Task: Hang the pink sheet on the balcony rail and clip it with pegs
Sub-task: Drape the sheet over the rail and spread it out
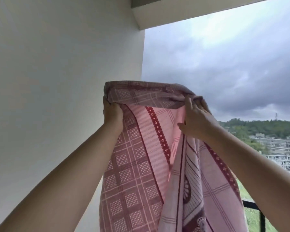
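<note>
Sheet [141,164], pink with a darker check and red bands, is held aloft at centre frame; I see it hanging in loose folds from both of my raised hands down to the bottom edge. My left hand [112,113], left of centre, has its fingers curled tight over a bunched corner of the top edge. My right hand [195,120], right of centre, grips the gathered cloth too: thumb stuck out to the left, fingers [203,104] wrapped over the bunch, though their tips are hidden in the fabric, so I cannot tell how firmly they close. The top edge sags slightly between the hands. Black balcony rail [251,205] shows at lower right, partly behind the sheet; the cloth appears clear of it. White wall [57,81] fills the left half; grey cloud [224,72] upper right.
</note>
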`<state>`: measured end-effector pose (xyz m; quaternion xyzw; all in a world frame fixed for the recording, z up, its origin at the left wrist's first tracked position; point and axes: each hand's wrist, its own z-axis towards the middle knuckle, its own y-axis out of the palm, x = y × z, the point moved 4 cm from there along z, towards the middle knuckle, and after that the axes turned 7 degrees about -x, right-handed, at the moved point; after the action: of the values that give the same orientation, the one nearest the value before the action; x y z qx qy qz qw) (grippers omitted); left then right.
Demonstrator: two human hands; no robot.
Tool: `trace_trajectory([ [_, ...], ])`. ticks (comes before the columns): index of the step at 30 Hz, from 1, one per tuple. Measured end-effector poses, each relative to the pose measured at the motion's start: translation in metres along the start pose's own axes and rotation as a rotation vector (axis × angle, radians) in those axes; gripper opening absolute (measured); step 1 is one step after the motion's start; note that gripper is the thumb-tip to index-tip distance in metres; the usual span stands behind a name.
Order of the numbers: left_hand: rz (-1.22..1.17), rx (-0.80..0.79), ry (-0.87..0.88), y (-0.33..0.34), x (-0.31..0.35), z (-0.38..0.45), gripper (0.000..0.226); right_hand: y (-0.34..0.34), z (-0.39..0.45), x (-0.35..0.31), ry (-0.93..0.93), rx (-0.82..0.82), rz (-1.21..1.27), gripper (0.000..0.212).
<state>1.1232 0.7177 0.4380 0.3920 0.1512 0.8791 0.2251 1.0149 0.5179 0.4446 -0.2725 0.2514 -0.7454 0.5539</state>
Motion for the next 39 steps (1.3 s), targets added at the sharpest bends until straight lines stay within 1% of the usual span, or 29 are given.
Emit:
trace_trajectory([
  [2, -0.135, -0.001, -0.031, 0.008, -0.018, 0.027, 0.037, 0.018, 0.009, 0.002, -0.025, -0.062, -0.076, 0.088],
  [3, -0.107, -0.014, -0.047, 0.011, -0.029, 0.041, 0.039, 0.028, 0.014, 0.003, -0.019, -0.093, -0.092, 0.088],
  [4, -0.032, -0.034, -0.048, 0.011, -0.057, 0.076, 0.048, 0.039, 0.02, 0.007, -0.006, -0.12, -0.089, 0.089],
  [6, 0.273, -0.097, -0.025, 0.019, -0.096, 0.12, 0.066, 0.066, 0.029, 0.015, 0.032, -0.198, -0.063, 0.09],
  [7, 0.471, -0.147, 0.015, 0.028, -0.103, 0.123, 0.064, 0.081, 0.032, 0.018, 0.054, -0.274, -0.049, 0.09],
  [9, 0.914, -0.396, -0.011, 0.051, -0.116, 0.095, 0.048, 0.117, 0.033, 0.023, 0.089, -0.528, -0.031, 0.082],
  [10, 1.168, -0.584, -0.06, 0.06, -0.133, 0.08, 0.043, 0.13, 0.028, 0.024, 0.098, -0.7, -0.026, 0.071],
  [11, 1.359, -0.81, -0.212, 0.062, -0.152, 0.058, 0.041, 0.141, 0.021, 0.024, 0.096, -0.896, -0.009, 0.058],
  [12, 1.485, -1.0, -0.377, 0.058, -0.164, 0.038, 0.042, 0.147, 0.014, 0.022, 0.086, -1.054, 0.019, 0.047],
  [13, 1.559, -1.107, -0.513, 0.052, -0.165, 0.022, 0.043, 0.147, 0.009, 0.02, 0.075, -1.135, 0.059, 0.039],
  [14, 1.586, -1.155, -0.567, 0.047, -0.165, 0.013, 0.044, 0.148, 0.006, 0.018, 0.063, -1.163, 0.1, 0.03],
  [15, 1.578, -1.157, -0.529, 0.044, -0.159, 0.007, 0.043, 0.148, 0.006, 0.017, 0.042, -1.165, 0.131, 0.023],
  [16, 1.523, -1.137, -0.435, 0.041, -0.154, 0.005, 0.042, 0.148, 0.007, 0.014, 0.016, -1.155, 0.149, 0.022],
  [19, 1.194, -1.057, -0.096, 0.037, -0.13, -0.02, 0.035, 0.141, 0.008, 0.011, -0.058, -1.017, 0.113, 0.032],
  [20, 1.136, -1.061, 0.031, 0.035, -0.124, -0.031, 0.03, 0.133, 0.008, 0.011, -0.091, -0.917, 0.105, 0.034],
  [22, 1.087, -1.075, 0.237, 0.03, -0.115, -0.057, 0.028, 0.111, 0.003, 0.013, -0.117, -0.643, 0.172, 0.03],
  [23, 1.085, -1.074, 0.316, 0.028, -0.112, -0.068, 0.034, 0.097, -0.001, 0.016, -0.107, -0.486, 0.211, 0.028],
  [25, 1.122, -1.043, 0.442, 0.025, -0.114, -0.086, 0.045, 0.075, -0.025, 0.019, -0.11, -0.197, 0.165, 0.03],
  [28, 1.24, -0.819, 0.582, 0.027, -0.117, -0.102, 0.031, 0.062, -0.089, 0.032, -0.074, 0.222, 0.049, 0.042],
  [29, 1.258, -0.763, 0.612, 0.031, -0.116, -0.11, 0.029, 0.064, -0.115, 0.038, -0.004, 0.295, 0.009, 0.043],
  [30, 1.262, -0.723, 0.637, 0.035, -0.114, -0.119, 0.027, 0.071, -0.142, 0.044, 0.091, 0.306, 0.006, 0.049],
  [31, 1.26, -0.703, 0.651, 0.04, -0.112, -0.129, 0.026, 0.08, -0.165, 0.05, 0.196, 0.266, 0.054, 0.06],
  [33, 1.282, -0.716, 0.606, 0.048, -0.114, -0.142, 0.037, 0.11, -0.203, 0.054, 0.397, 0.078, 0.234, 0.085],
  [34, 1.296, -0.719, 0.574, 0.052, -0.115, -0.146, 0.044, 0.129, -0.217, 0.054, 0.479, -0.084, 0.351, 0.082],
  [35, 1.308, -0.713, 0.553, 0.054, -0.117, -0.147, 0.047, 0.147, -0.227, 0.052, 0.541, -0.23, 0.463, 0.065],
  [36, 1.313, -0.709, 0.543, 0.058, -0.118, -0.147, 0.045, 0.162, -0.234, 0.053, 0.588, -0.328, 0.541, 0.04],
  [37, 1.313, -0.719, 0.527, 0.06, -0.117, -0.147, 0.039, 0.168, -0.235, 0.054, 0.634, -0.406, 0.589, 0.025],
  [38, 1.308, -0.729, 0.51, 0.061, -0.114, -0.145, 0.031, 0.17, -0.233, 0.057, 0.678, -0.443, 0.636, 0.028],
  [39, 1.297, -0.747, 0.493, 0.064, -0.111, -0.145, 0.024, 0.165, -0.233, 0.062, 0.721, -0.43, 0.711, 0.031],
])
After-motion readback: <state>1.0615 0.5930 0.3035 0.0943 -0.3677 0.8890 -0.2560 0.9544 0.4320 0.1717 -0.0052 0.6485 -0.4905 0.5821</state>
